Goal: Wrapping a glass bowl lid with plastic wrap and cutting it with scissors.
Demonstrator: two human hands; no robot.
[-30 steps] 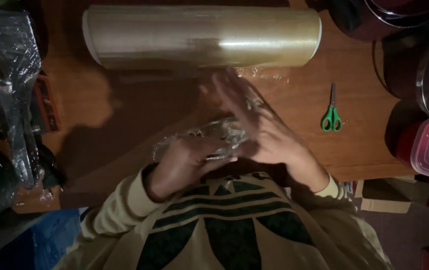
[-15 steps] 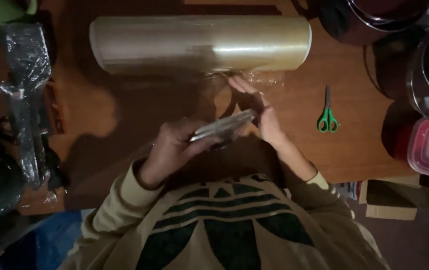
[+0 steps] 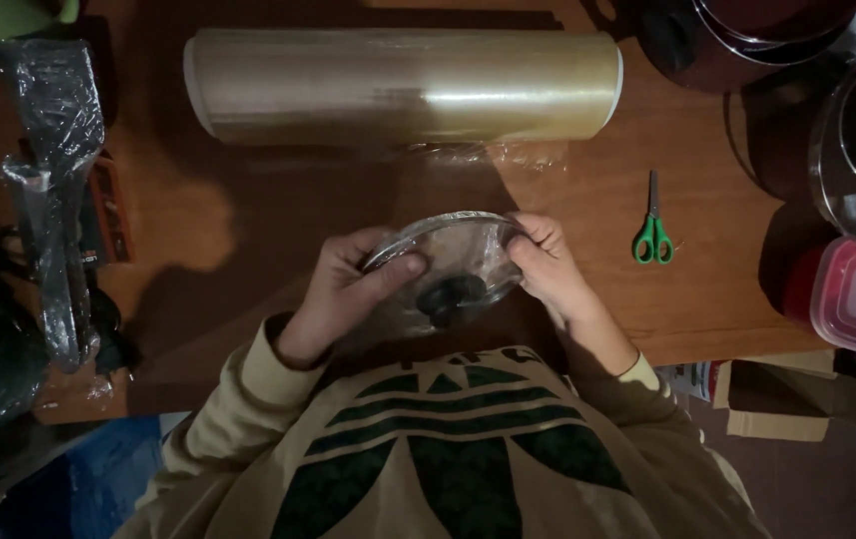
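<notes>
Both hands pinch a glass lid (image 3: 453, 262) wrapped in film, held tilted above the table (image 3: 587, 299) near the chest, the left hand (image 3: 348, 284) gripping its left rim and the right hand (image 3: 553, 268) its right rim, film roll (image 3: 403, 85) beyond, scissors (image 3: 653, 238) to the right

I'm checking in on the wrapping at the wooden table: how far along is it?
Done, apparently: a spatula-like utensil at the table's left edge already lies wrapped in film. In hand: the left hand and right hand grip a round glass lid with a dark knob, film over it. Left: the film's tail seems to run towards the big roll, uncut; the green scissors lie untouched.
</notes>
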